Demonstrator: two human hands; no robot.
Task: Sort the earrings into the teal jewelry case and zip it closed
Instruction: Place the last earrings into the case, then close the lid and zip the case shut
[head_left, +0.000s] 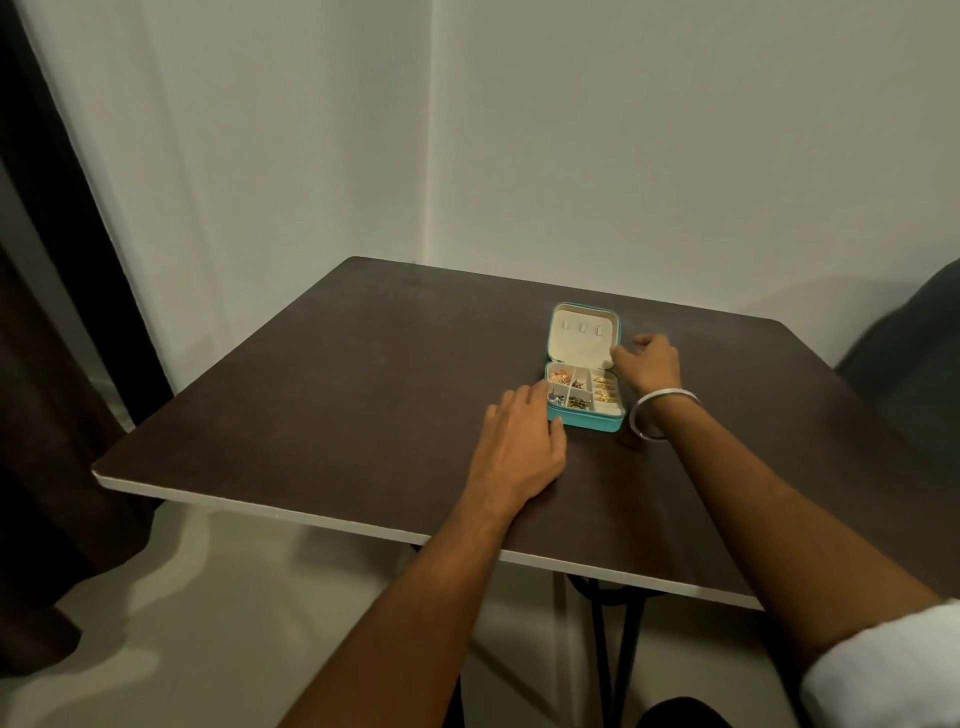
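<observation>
The teal jewelry case (586, 422) lies open on the dark table (337, 395), its cream lid (583, 332) standing upright at the back. Its small compartments hold earrings (607, 389): gold ones on the right, pinkish ones at the back left, darker ones in the middle. My left hand (519, 441) rests flat on the table with its fingers and thumb touching the case's left front corner. My right hand (652, 364), a silver bangle on its wrist, has its fingers curled at the lid's right edge; whether it pinches the lid or the zipper I cannot tell.
The table stands in a corner of white walls. A dark curtain (47, 364) hangs at the left and a dark chair (909, 343) sits at the right. The table's near edge (363, 519) is white, with black legs below.
</observation>
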